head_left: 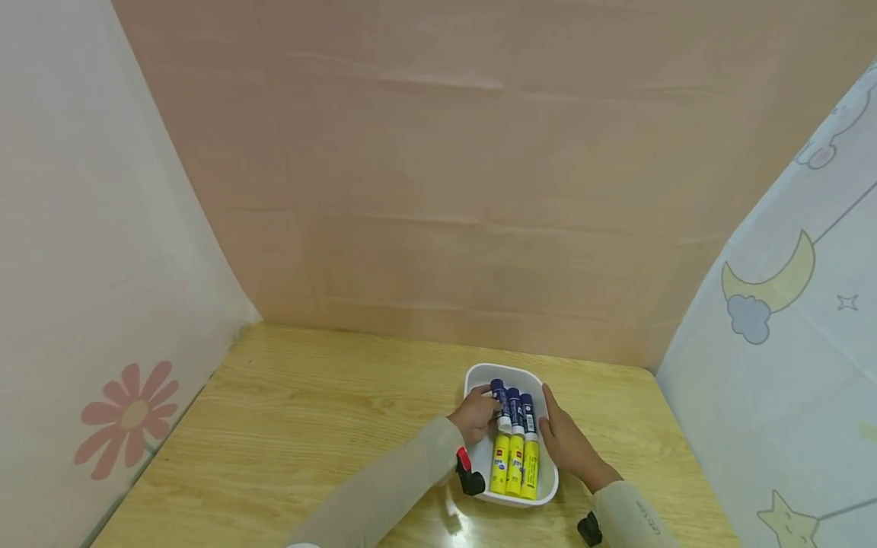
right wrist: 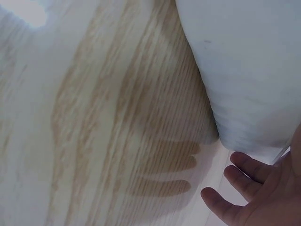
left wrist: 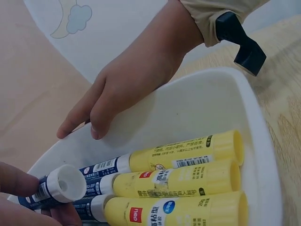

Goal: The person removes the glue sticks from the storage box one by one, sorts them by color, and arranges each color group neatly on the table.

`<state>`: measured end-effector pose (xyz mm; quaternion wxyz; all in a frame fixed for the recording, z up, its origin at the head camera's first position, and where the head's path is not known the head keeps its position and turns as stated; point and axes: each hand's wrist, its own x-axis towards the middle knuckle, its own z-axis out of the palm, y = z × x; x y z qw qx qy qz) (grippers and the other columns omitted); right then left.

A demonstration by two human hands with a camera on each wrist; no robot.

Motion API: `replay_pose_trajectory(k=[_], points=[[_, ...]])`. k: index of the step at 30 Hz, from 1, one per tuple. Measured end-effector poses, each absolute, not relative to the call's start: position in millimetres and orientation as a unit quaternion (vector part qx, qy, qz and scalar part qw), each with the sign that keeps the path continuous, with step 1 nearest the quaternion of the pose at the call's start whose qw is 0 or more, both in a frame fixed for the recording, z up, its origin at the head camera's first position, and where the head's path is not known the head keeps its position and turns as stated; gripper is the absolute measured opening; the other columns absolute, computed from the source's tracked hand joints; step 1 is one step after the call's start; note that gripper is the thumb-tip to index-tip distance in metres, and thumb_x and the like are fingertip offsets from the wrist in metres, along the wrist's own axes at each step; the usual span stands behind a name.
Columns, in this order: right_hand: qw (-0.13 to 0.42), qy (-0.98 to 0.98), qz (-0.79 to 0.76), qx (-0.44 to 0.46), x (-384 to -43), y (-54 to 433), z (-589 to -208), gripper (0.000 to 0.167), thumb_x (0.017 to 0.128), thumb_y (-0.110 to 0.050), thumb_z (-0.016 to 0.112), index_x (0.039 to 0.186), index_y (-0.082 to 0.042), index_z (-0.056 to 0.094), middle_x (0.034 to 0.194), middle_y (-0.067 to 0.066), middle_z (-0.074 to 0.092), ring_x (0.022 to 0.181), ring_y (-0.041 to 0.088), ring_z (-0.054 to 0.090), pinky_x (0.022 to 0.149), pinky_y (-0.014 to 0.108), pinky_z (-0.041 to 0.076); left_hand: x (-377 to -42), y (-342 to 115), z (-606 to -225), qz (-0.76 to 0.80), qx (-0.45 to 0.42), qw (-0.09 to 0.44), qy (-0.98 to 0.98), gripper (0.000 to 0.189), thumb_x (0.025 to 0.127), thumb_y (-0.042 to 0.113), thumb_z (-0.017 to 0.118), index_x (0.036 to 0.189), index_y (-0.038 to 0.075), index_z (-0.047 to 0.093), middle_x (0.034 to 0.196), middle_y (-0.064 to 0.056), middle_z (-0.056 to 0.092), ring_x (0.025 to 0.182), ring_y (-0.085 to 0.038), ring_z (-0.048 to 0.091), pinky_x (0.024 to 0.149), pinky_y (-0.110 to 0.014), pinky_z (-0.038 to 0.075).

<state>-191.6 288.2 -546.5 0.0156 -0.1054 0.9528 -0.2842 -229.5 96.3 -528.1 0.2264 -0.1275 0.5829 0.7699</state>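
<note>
My left hand (head_left: 476, 415) reaches over the left side of a white plastic bin (head_left: 479, 379) and pinches a blue glue stick (left wrist: 43, 194) with a white end. That white end faces the camera in the left wrist view. Below it, several blue glue sticks (head_left: 529, 415) lie in the bin, end to end with three yellow glue sticks (head_left: 515, 464) side by side. At the opposite wall my right hand (head_left: 569, 441) holds the rim, its thumb (left wrist: 101, 120) over the inside and its other fingers (right wrist: 244, 181) along the outside.
The bin stands on a wood-grain table (head_left: 308, 411). A brown paper-like backdrop (head_left: 445, 190) rises behind it. White printed sheets flank both sides, with a pink flower (head_left: 133, 415) on the left and a moon (head_left: 777, 278) on the right.
</note>
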Motion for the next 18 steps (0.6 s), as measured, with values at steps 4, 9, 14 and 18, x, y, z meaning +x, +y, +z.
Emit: replay_pose_trajectory(k=[4,9,14,18], points=[[0.020,0.955,-0.279,-0.099,-190.4,288.8,-546.8,0.066,0.103,-0.007,0.038,0.155,-0.004,-0.001,0.155,0.026,0.022,0.139,0.043,0.027,0.111,0.057,0.023,-229.1,90.5,-524.7,0.783,-0.110,0.229,0.568,0.059,0.092,-0.005,0.054,0.147,0.003,0.036,0.130,-0.021,0.053,0.107,-0.029,0.055,0.100,-0.048,0.045],[0.015,0.958,-0.269,-0.102,-189.7,290.1,-544.9,0.066,0.103,-0.008,0.038,0.155,-0.004,-0.002,0.155,0.026,0.022,0.139,0.043,0.027,0.110,0.056,0.024,-227.6,81.9,-518.4,0.794,-0.081,0.235,0.555,0.059,0.092,-0.005,0.055,0.148,0.005,0.038,0.122,-0.015,0.057,0.101,-0.026,0.055,0.087,-0.038,0.049],[0.008,0.958,-0.264,-0.109,-190.2,289.8,-543.3,0.067,0.102,-0.007,0.039,0.155,-0.003,-0.001,0.154,0.028,0.023,0.138,0.044,0.028,0.110,0.056,0.025,-225.8,73.0,-513.6,0.806,-0.049,0.247,0.535,0.060,0.093,-0.002,0.056,0.149,0.006,0.036,0.119,-0.012,0.058,0.098,-0.023,0.055,0.081,-0.031,0.047],[0.017,0.959,-0.263,-0.104,-188.7,288.2,-543.8,0.066,0.103,-0.009,0.038,0.155,-0.004,-0.003,0.155,0.027,0.021,0.139,0.043,0.027,0.111,0.056,0.024,-227.6,61.7,-508.6,0.820,-0.029,0.259,0.509,0.057,0.094,0.001,0.056,0.148,0.009,0.039,0.120,-0.012,0.058,0.098,-0.022,0.053,0.082,-0.030,0.047]])
